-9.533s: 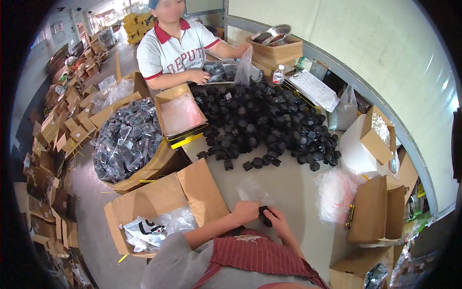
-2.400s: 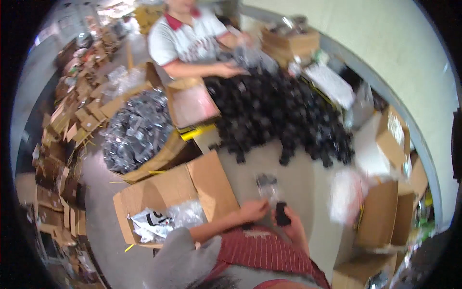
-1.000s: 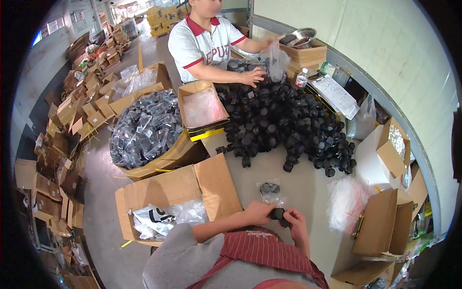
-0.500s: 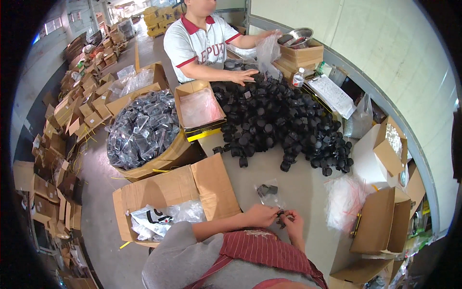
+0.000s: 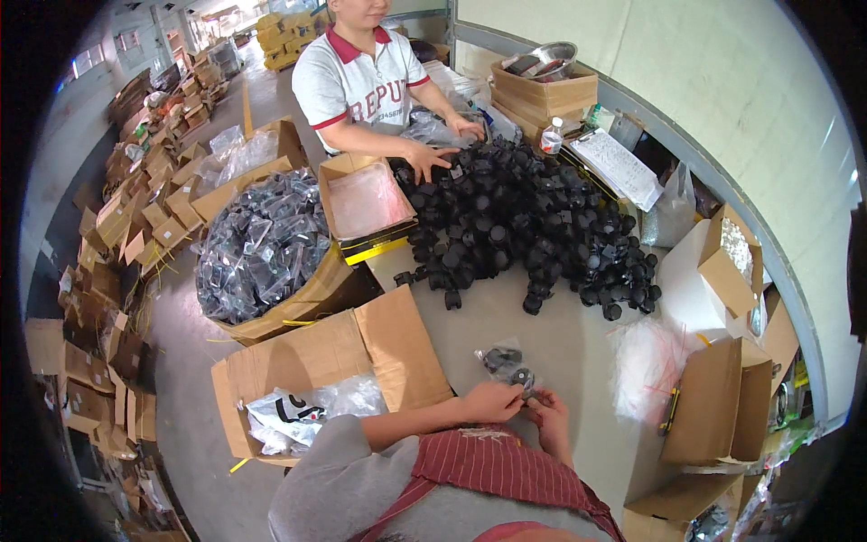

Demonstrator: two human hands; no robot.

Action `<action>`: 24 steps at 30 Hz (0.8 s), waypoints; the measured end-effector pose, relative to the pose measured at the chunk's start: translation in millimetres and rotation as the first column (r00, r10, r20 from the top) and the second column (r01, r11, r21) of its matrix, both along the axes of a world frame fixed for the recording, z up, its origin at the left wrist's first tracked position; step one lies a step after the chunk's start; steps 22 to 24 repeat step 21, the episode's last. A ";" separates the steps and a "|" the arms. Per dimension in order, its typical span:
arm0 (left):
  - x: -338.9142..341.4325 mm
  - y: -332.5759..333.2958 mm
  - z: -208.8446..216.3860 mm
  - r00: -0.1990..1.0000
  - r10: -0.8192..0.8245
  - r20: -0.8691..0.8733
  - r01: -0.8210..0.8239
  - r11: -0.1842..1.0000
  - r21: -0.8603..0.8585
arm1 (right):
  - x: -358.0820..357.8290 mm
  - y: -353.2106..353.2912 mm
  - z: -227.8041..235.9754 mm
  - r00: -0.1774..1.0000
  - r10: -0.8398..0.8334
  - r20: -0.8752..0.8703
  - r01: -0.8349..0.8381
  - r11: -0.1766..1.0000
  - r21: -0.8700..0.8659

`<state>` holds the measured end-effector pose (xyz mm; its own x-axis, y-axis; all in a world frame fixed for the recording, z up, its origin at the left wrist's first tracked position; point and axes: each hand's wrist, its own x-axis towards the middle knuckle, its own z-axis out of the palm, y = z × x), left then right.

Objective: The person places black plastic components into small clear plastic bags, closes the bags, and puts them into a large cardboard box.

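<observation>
A small clear plastic bag (image 5: 506, 356) with black parts inside lies on the table just in front of me. My left hand (image 5: 493, 401) grips the near end of it, fingers pressed together. Close beside it, my right hand (image 5: 549, 419) has its fingertips pinched at the same end of the bag. A round black part (image 5: 522, 376) shows through the plastic near my fingers. Beyond the bag spreads a large heap of black round-ended plastic parts (image 5: 533, 221).
Across the table a co-worker (image 5: 361, 99) has both hands at the heap. An open carton (image 5: 334, 348) with plastic bags and a big box of bagged parts (image 5: 262, 248) are on the left. Clear bags (image 5: 643, 366) and an open cardboard box (image 5: 713, 402) sit right.
The black part that was between my fingers at the bag's mouth now shows inside the bag. The co-worker has lowered a clear plastic bag, and their hands are now at the heap.
</observation>
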<state>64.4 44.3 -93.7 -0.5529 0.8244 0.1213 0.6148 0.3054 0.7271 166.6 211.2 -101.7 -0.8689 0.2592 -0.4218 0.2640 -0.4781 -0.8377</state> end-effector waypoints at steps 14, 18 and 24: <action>4.7 0.7 -12.1 0.997 -0.039 0.067 0.036 0.998 0.048 | -2.7 -5.2 -11.0 0.966 0.221 0.131 -0.232 0.530 0.816; -0.9 -0.2 -25.1 0.990 -0.130 0.050 0.129 0.991 0.034 | -8.9 -10.7 -8.9 0.947 0.195 0.255 -0.309 0.342 0.887; -3.8 -0.4 -15.4 0.990 -0.131 0.055 0.135 0.989 -0.060 | 13.3 -7.7 -27.5 0.935 0.217 0.279 -0.338 0.318 0.886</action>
